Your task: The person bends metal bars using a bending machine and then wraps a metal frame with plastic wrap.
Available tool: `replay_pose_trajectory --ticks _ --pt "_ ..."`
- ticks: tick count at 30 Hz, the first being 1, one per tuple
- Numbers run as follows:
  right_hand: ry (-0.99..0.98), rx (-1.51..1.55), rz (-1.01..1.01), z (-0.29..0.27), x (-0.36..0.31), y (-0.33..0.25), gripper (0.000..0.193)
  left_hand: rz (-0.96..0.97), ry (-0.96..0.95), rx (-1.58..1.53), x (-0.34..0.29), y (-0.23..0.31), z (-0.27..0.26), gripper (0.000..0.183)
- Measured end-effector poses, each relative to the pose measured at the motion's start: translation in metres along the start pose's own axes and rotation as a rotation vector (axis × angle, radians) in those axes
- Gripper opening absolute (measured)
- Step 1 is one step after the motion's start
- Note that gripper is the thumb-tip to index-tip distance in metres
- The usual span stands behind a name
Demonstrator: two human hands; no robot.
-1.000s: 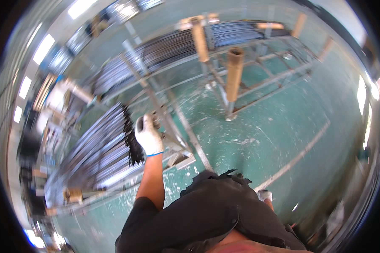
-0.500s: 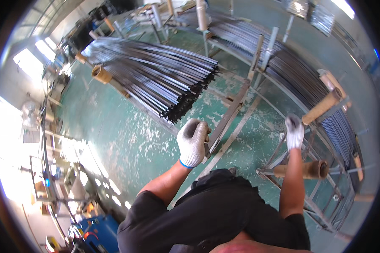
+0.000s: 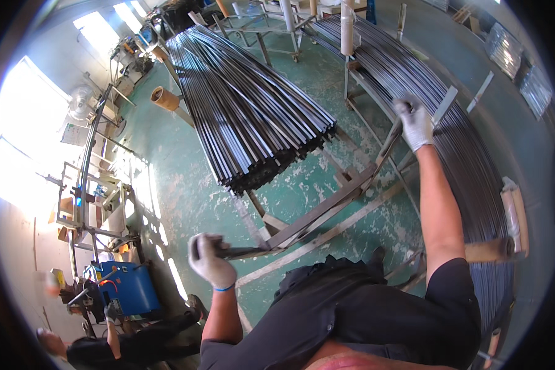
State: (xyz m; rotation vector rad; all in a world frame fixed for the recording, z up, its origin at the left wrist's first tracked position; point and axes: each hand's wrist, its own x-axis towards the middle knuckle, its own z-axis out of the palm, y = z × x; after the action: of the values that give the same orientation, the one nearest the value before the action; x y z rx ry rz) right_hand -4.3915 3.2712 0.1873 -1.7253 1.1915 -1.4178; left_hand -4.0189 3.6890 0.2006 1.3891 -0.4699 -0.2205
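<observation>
My left hand (image 3: pixel 214 264), in a white glove with dark-stained fingers and a blue cuff edge, is closed at the tip of a dark upright post (image 3: pixel 243 252) on the left of a metal rack. Opposite it, my right hand (image 3: pixel 415 125), gloved the same way, is curled round the top of the right post (image 3: pixel 388 140). A brown-grey crossbar (image 3: pixel 322 208) joins the two posts in front of me. Beyond it a heap of long dark square metal tubes (image 3: pixel 246 105) lies on the rack, its cut ends toward me.
A second rack of long dark tubes (image 3: pixel 468 166) runs along the right. Cardboard tubes sleeve some posts, one at the left (image 3: pixel 164 98) and one at the right (image 3: pixel 490 250). A co-worker (image 3: pixel 135 339) is at the lower left beside a blue machine (image 3: pixel 129 287). A fan (image 3: pixel 80 103) stands further back.
My left hand has moved left with the post. My right hand has gone from beside a cardboard tube up to the right post. The view has turned, and the co-worker has come into sight.
</observation>
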Motion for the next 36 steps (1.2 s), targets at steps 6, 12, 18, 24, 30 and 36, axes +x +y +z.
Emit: replay_pose_trajectory --ticks 6,12,18,24,30,36 --pt "0.094 0.298 -0.041 0.034 0.013 0.015 0.019 0.157 0.657 0.100 0.002 -0.017 0.058 0.030" --pt "0.099 0.214 -0.219 0.033 0.025 0.018 0.008 0.117 0.795 0.185 -0.002 -0.029 0.056 0.030" --pt "0.088 0.178 -0.269 0.024 0.052 0.035 0.008 0.075 0.834 0.200 -0.002 -0.024 0.091 0.032" --pt "0.035 0.253 -0.206 0.008 0.097 0.044 0.007 0.187 0.871 0.208 0.005 -0.030 0.130 0.033" --pt "-0.258 0.430 -0.018 -0.008 0.143 0.053 0.007 0.198 1.007 0.247 0.011 -0.027 0.191 0.034" --pt "-0.151 0.444 -0.046 0.001 0.151 0.061 0.015 0.117 1.045 0.266 0.014 -0.023 0.195 0.030"
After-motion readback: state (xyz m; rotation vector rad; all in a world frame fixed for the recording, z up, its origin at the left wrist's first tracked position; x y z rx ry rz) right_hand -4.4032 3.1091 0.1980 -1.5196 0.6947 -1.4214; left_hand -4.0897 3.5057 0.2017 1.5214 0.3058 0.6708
